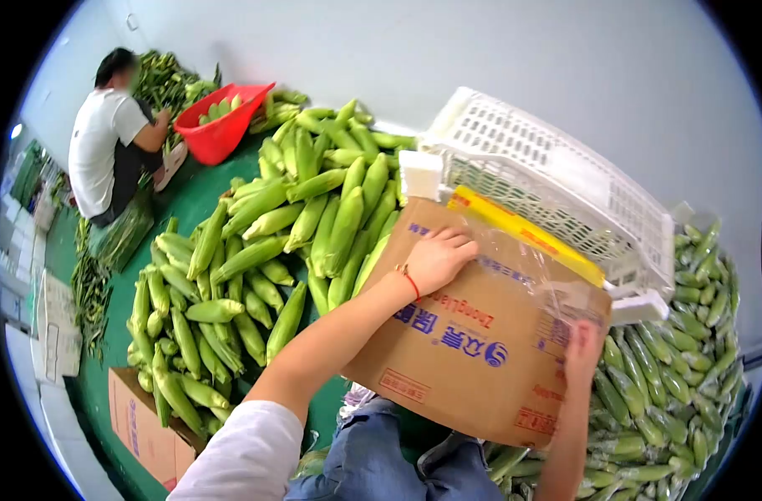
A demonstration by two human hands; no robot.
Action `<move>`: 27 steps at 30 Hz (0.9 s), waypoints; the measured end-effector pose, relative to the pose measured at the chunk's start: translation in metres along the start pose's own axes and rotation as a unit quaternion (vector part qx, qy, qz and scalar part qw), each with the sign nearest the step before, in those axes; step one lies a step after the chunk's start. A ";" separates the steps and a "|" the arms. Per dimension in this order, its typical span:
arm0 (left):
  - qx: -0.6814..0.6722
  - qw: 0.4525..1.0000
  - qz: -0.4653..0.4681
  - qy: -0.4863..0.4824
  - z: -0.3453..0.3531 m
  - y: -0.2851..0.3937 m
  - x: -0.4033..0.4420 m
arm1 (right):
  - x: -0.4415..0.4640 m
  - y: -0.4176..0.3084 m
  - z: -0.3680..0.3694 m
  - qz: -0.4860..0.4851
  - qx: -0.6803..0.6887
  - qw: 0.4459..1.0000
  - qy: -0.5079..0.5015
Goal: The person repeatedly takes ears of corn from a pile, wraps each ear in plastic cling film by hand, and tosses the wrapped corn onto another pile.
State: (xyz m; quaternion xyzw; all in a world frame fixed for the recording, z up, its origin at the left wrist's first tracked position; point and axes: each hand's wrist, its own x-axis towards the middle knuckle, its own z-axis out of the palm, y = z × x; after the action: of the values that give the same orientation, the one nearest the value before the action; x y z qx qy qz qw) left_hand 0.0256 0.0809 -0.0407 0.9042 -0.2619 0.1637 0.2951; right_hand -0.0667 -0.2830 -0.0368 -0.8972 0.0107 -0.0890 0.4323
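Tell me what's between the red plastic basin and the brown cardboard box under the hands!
In the head view, a heap of long green corn ears in their husks lies between the basin and the box.

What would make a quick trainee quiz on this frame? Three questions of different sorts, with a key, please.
1. Multiple choice: the left hand lies on a) the white crate, b) the printed cardboard, c) the corn pile.
2. True or false: the red bracelet is on the right wrist.
3. Fill in: the co-worker in the white top is beside a ____ basin with some corn in it.

Key: 1. b. 2. False; the red bracelet is on the left wrist. 3. red.
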 end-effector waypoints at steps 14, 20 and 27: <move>0.011 0.999 0.042 0.012 -0.086 0.084 -0.261 | -0.197 0.006 -0.039 0.070 -0.039 0.987 -0.137; 0.316 0.814 -0.487 -0.017 -0.037 -0.058 -0.366 | -0.179 -0.023 -0.024 0.093 0.027 0.988 -0.120; -0.241 0.690 -0.667 0.148 -0.045 -0.085 -0.399 | -0.178 -0.034 -0.020 0.116 -0.001 0.988 -0.100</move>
State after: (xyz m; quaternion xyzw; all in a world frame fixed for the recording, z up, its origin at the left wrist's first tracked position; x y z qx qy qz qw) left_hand -0.2547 0.3181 -0.2235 0.7026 0.4263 -0.0132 0.5696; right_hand -0.2475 -0.2602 -0.0245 -0.8946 0.0716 0.0516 0.4380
